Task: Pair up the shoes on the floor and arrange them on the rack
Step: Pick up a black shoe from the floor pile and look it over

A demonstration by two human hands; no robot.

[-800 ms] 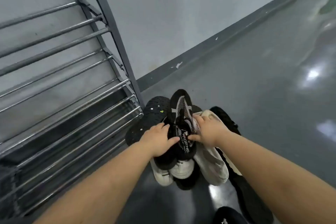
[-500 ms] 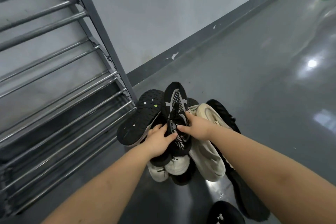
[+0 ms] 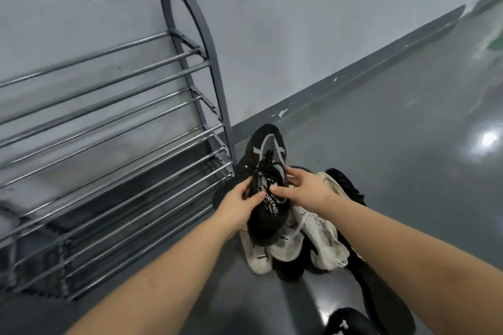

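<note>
While both our hands work at the black sneaker (image 3: 265,171), we've only the head view to go on. Our left hand (image 3: 236,208) grips the sneaker's left side, thumb curled over near the tongue; our right hand (image 3: 304,189) pinches it from the right, thumb and fingers on the laces/tongue area. So both are grasping the same shoe, neither released. It sits on top of the shoe pile (image 3: 294,239) on the floor (image 3: 394,144), toe pointing away from us, just beside the right end of the rack (image 3: 114,149).

How to do this step well, imo: lift it straight up so we don't drag the shoes underneath, keep one hand under the sole, then find its match w/ the same grey mesh pattern before anything goes on the bars. Set the pair side by side, toes the same way, soles across two bars so they don't slip thru.

Counts, approx: 1 black sneaker in hand; at least 2 white shoes (image 3: 324,236) in the pile, poss. 3, can't tell as they overlap; several more black shoes under and around, no. unclear. 1 more black shoe (image 3: 345,322) near the bottom edge, apart from the pile. 1 rack, several tiers of metal bars, no shoes on the part we can see.
</note>
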